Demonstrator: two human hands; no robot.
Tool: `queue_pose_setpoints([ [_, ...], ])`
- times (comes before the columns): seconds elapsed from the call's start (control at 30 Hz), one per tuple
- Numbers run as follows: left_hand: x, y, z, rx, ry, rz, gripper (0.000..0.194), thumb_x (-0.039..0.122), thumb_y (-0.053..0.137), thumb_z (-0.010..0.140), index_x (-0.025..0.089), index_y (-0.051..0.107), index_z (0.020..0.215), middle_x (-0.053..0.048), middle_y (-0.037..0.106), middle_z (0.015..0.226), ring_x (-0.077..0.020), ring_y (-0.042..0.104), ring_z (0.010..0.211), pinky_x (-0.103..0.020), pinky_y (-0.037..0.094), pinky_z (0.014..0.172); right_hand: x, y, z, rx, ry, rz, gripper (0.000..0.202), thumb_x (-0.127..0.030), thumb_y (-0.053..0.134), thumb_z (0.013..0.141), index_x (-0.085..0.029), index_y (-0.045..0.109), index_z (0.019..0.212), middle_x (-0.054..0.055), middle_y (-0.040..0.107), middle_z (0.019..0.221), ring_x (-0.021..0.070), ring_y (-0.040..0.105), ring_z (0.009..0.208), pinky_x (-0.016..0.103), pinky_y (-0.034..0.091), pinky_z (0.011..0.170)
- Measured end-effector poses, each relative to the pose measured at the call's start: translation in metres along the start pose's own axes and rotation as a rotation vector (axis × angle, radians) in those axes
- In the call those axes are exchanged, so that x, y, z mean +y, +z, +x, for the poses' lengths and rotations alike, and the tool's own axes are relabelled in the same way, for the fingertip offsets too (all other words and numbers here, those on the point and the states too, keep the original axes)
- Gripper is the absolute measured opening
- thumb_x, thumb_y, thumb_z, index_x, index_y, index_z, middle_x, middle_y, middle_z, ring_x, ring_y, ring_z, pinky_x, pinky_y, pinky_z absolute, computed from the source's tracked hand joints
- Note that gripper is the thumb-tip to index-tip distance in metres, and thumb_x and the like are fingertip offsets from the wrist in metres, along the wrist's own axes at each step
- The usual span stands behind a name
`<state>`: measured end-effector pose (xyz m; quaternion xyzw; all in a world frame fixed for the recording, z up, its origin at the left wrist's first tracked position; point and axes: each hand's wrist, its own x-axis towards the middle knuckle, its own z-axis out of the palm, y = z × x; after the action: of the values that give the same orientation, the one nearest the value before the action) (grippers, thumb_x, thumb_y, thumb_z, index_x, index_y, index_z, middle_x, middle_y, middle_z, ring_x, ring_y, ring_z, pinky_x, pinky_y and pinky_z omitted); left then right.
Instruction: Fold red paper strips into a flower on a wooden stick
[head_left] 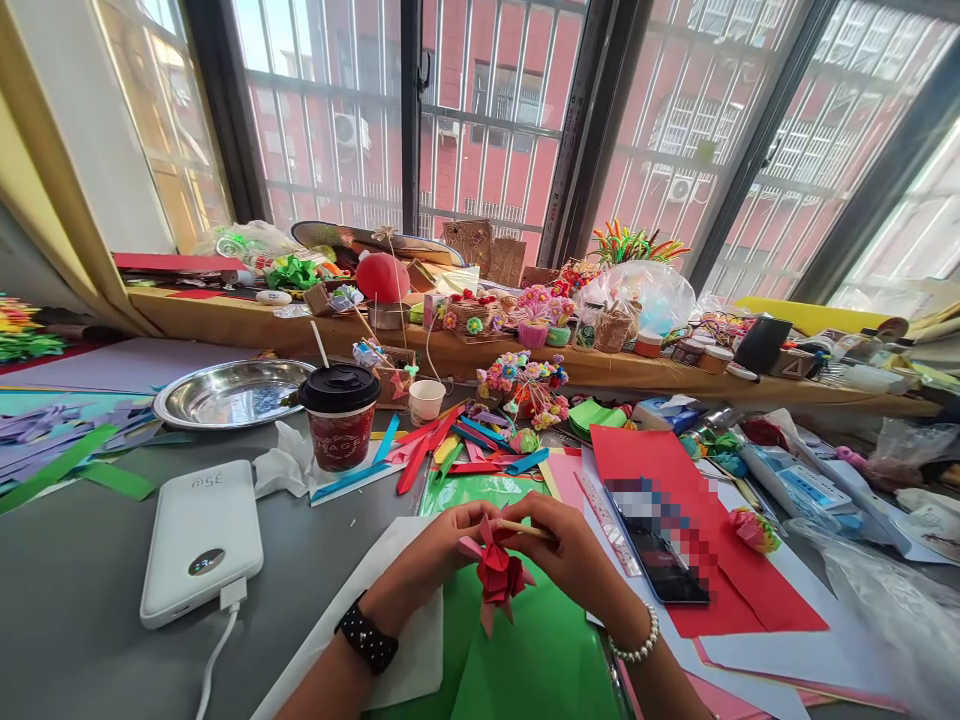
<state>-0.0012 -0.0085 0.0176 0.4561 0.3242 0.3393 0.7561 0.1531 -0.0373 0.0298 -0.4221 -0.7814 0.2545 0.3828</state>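
Note:
A folded red and pink paper flower (501,575) is held up over the green paper (540,660) in front of me. My left hand (450,540), with a dark dotted band on the wrist, pinches the flower's pink upper petals from the left. From the right, my right hand (559,535), wearing a beaded bracelet, grips a thin pale wooden stick (525,529). The stick's left end meets the top of the flower; its exact contact is hidden by fingers and petals.
Left stand a white power bank (202,545) with a cable, a lidded coffee cup (341,415) and a metal plate (236,392). Coloured paper strips (472,440) lie ahead. Right are a phone (656,545), red paper (780,590) and a small paper flower (752,530).

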Motion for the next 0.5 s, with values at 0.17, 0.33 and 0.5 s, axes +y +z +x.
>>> queue_pose_setpoints([
  [0.17,-0.002,0.000,0.001,-0.013,-0.002,0.000,0.024,0.023,0.070,0.052,0.013,0.050,0.061,0.005,0.049,0.051,-0.0054,0.038,0.046,-0.020,0.023,0.047,0.000,0.003,0.001,0.033,-0.026,-0.014,0.013,-0.026,0.052,0.079,-0.018,0.061,0.079,0.000,0.049,0.068,0.0101,0.046,0.057,0.021,0.035,0.049],
  [0.33,-0.010,-0.009,0.007,-0.015,0.035,0.028,0.024,0.020,0.070,0.052,0.013,0.049,0.061,0.005,0.048,0.052,-0.0049,0.039,0.047,-0.018,0.023,0.046,0.002,0.008,-0.001,0.078,-0.075,-0.064,0.011,-0.019,0.049,0.079,-0.019,0.060,0.077,0.001,0.051,0.070,0.0104,0.048,0.058,0.021,0.037,0.050],
  [0.5,-0.012,-0.011,0.008,-0.040,0.042,0.011,0.025,0.018,0.070,0.053,0.014,0.049,0.066,0.004,0.051,0.058,-0.0070,0.045,0.051,-0.019,0.030,0.049,0.003,0.010,-0.002,0.104,-0.145,-0.168,0.019,-0.007,0.045,0.074,-0.017,0.059,0.080,0.002,0.052,0.069,0.0114,0.049,0.057,0.021,0.037,0.049],
])
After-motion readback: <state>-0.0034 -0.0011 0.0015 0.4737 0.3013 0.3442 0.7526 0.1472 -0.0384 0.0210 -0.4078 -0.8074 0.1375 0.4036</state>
